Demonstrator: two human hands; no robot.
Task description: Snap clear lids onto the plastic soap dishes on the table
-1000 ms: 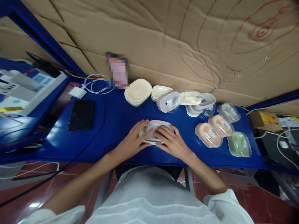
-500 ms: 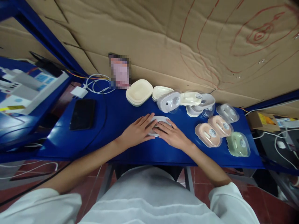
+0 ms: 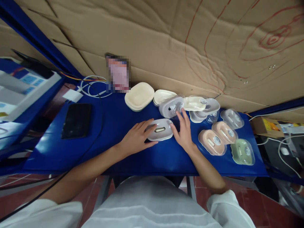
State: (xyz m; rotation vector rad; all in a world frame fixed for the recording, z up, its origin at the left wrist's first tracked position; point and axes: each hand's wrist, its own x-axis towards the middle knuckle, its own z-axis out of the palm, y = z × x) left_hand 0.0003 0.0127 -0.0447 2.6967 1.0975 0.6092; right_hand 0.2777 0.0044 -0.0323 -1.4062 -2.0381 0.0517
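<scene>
"What is the back wall [image 3: 147, 41] made of?"
"Brown cardboard, creased, with red looping lines [image 3: 273, 39] drawn at its upper right."
"And the furniture?"
"A glossy blue desk [image 3: 114, 117] runs along it, and a 2nd blue surface [image 3: 10, 136] stands at the left. 1 blue beam [image 3: 39, 41] slants across the upper left corner."
"The floor [image 3: 258, 209]?"
"Dark red tiles."
"Any light?"
"A pale sheen on the blue at left."

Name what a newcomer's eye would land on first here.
Likely the hands, left hand and right hand, at either end of a grey slotted dish on the blue table, mid-picture. Next, red looping lines on the cardboard wall, upper right. Then two peach containers beside a green one, toward the table's right end.
</scene>
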